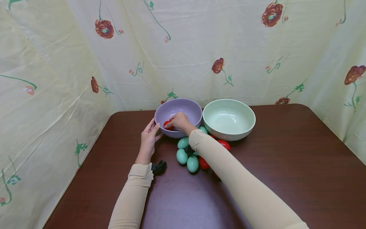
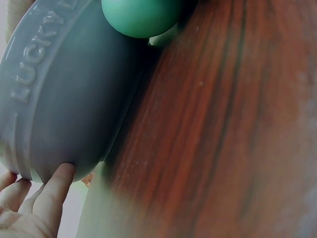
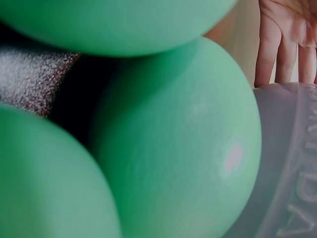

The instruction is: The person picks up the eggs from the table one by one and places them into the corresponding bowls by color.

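A purple bowl (image 1: 193, 109) stands toward the back of the table. My right hand (image 1: 180, 121) reaches over its near rim and pinches a red egg (image 1: 166, 123) low inside the bowl; part of the egg hides behind the fingers. Against the bowl's left outer side, my left hand (image 1: 148, 139) rests with its fingers fairly straight. In the left wrist view, fingertips (image 2: 65, 171) touch the bowl's wall, which has raised lettering. Several green eggs (image 1: 193, 164) lie in front of the bowl, and one (image 3: 188, 144) fills much of the right wrist view.
A pale green bowl (image 1: 228, 109) stands right of the purple one, close beside it. More red eggs (image 1: 224, 144) lie on the brown table (image 1: 280, 165), partly hidden under my right sleeve. A flowered curtain (image 1: 183, 51) hangs behind the table.
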The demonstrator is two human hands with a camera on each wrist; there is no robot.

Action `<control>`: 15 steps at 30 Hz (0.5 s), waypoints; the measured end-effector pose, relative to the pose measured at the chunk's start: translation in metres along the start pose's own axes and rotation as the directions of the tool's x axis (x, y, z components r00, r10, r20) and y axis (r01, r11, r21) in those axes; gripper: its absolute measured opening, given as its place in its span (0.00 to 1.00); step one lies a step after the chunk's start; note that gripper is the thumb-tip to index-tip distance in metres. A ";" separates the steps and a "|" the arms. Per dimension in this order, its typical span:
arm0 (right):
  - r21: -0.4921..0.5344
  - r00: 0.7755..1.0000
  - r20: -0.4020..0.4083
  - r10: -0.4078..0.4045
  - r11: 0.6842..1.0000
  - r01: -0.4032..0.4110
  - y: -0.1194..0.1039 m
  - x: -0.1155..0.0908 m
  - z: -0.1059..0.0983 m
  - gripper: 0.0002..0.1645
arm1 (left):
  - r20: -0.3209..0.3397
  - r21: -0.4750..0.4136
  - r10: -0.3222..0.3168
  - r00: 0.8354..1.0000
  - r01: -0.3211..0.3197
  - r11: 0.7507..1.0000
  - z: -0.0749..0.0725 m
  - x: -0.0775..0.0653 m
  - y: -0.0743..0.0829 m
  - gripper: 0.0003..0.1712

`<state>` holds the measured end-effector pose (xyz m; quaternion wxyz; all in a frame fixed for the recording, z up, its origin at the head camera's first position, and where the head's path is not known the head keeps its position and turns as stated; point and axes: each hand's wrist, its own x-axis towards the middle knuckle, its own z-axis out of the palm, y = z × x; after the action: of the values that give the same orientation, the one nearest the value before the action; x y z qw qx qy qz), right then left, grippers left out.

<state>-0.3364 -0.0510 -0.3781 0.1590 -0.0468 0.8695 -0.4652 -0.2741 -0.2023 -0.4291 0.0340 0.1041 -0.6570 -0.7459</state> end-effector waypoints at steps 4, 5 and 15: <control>0.000 1.000 0.003 0.009 1.000 -0.009 0.000 0.002 0.000 0.26 | 0.004 -0.007 -0.003 1.000 0.003 1.000 0.000 0.000 -0.001 0.36; 0.000 1.000 0.004 0.009 1.000 -0.009 0.000 0.002 0.000 0.26 | 0.005 -0.009 -0.003 1.000 0.003 1.000 0.000 0.001 -0.001 0.36; -0.009 1.000 0.008 0.001 1.000 -0.001 0.001 0.004 -0.001 0.25 | -0.007 -0.005 0.003 1.000 -0.003 1.000 0.001 0.001 0.001 0.35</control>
<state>-0.3402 -0.0507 -0.3794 0.1625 -0.0488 0.8711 -0.4609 -0.2752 -0.2017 -0.4284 0.0377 0.1059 -0.6550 -0.7473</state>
